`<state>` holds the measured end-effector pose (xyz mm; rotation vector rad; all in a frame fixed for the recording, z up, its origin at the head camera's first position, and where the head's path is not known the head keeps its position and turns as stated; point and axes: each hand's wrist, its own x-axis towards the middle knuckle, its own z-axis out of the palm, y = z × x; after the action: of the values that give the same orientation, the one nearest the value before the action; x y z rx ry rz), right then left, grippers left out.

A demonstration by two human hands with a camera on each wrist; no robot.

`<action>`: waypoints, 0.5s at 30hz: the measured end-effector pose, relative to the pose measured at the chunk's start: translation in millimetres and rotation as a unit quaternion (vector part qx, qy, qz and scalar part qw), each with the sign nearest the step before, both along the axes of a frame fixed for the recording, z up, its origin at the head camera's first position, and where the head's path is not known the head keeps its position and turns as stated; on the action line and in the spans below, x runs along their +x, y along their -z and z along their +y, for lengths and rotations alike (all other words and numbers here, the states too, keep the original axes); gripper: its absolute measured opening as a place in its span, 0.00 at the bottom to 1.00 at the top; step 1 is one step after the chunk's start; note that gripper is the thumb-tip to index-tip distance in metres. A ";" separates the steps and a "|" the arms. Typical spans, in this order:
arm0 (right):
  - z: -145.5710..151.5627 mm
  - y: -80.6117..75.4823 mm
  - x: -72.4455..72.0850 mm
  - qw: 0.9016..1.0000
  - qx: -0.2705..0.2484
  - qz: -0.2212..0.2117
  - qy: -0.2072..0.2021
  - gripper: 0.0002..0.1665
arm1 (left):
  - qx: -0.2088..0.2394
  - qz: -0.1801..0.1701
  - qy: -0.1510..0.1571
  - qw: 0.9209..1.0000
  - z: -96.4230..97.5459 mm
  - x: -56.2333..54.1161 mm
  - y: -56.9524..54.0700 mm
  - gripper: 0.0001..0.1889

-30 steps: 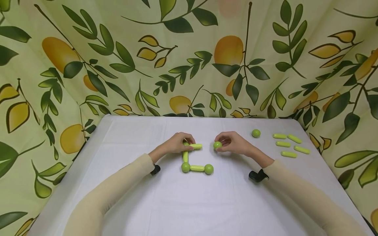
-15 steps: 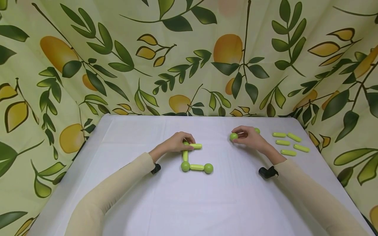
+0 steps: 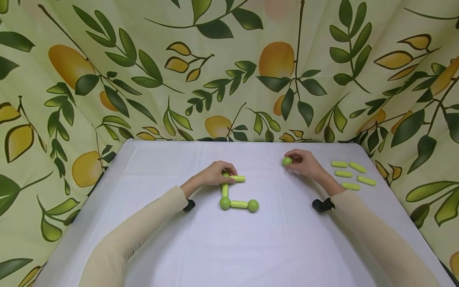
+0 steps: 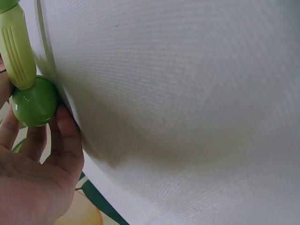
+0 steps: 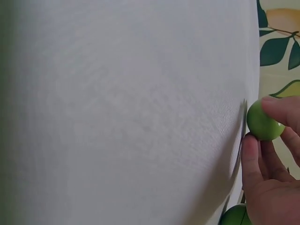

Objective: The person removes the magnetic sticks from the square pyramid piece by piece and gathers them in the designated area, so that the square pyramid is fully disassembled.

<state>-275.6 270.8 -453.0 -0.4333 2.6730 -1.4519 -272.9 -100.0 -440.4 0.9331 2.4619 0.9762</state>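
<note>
My left hand (image 3: 218, 173) grips a green ball (image 4: 35, 102) at the far corner of a joined toy piece. From that ball one light green stick (image 3: 239, 178) points right, and another stick (image 3: 224, 189) runs down to a second ball (image 3: 225, 203). A third stick (image 3: 239, 204) links it to a ball (image 3: 253, 205) at the near right end. Further back and to the right, my right hand (image 3: 305, 163) pinches a separate green ball (image 3: 287, 161) between thumb and fingers. Another green ball (image 5: 236, 215) shows partly beneath that hand in the right wrist view.
Several loose light green sticks (image 3: 343, 174) lie on the right side of the white-covered table (image 3: 229, 247). A curtain (image 3: 229, 59) printed with leaves and fruit hangs behind the table's far edge and along both sides.
My right hand has moved right and toward the far edge with its ball, and now covers the loose ball there in the head view. The left hand stays on the joined piece.
</note>
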 end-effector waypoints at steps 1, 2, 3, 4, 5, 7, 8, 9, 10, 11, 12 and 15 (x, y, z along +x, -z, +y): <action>-0.2 -0.3 -0.4 1.000 0.002 -0.003 0.003 0.24 | 0.000 0.000 0.000 1.000 0.1 -0.1 0.0 0.05; -0.2 -0.4 -0.9 1.000 0.005 -0.005 0.007 0.24 | -0.001 0.000 0.000 1.000 0.1 -0.2 0.0 0.05; -0.2 -0.6 -1.4 1.000 0.008 -0.007 0.010 0.24 | -0.001 0.000 0.000 1.000 0.2 -0.2 -0.1 0.05; 0.0 -0.5 -2.1 1.000 0.011 -0.009 0.013 0.24 | -0.002 -0.001 0.001 1.000 0.3 0.0 -0.5 0.05; 0.3 -0.4 -2.6 1.000 0.015 -0.011 0.016 0.24 | -0.002 -0.002 0.001 1.000 0.5 0.1 -0.8 0.05; 1.2 -0.2 -3.6 1.000 0.017 -0.015 0.017 0.24 | -0.003 -0.002 0.002 1.000 0.9 0.4 -1.7 0.05; 1.5 -0.2 -4.0 1.000 0.018 -0.015 0.017 0.24 | -0.004 -0.001 0.003 1.000 0.9 0.5 -2.0 0.05; 1.9 -0.3 -4.2 1.000 0.019 -0.015 0.016 0.24 | -0.005 -0.001 0.003 1.000 1.0 0.6 -2.2 0.05; 1.9 -0.7 -4.2 1.000 0.020 -0.015 0.016 0.24 | -0.005 -0.001 0.003 1.000 1.0 0.6 -2.3 0.05; 1.7 -1.4 -4.0 1.000 0.019 -0.014 0.013 0.24 | -0.006 -0.001 0.003 1.000 1.0 0.4 -2.2 0.05; 1.5 -2.0 -3.8 1.000 0.019 -0.013 0.011 0.24 | -0.006 -0.001 0.003 1.000 1.2 0.1 -2.0 0.05; 0.8 -4.1 -3.1 1.000 0.020 -0.012 0.007 0.24 | -0.007 -0.003 0.001 1.000 1.2 -0.8 -1.0 0.05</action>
<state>-278.7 271.6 -448.9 -0.3929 2.6868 -1.3960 -273.7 -98.8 -439.4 0.9259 2.4592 0.9597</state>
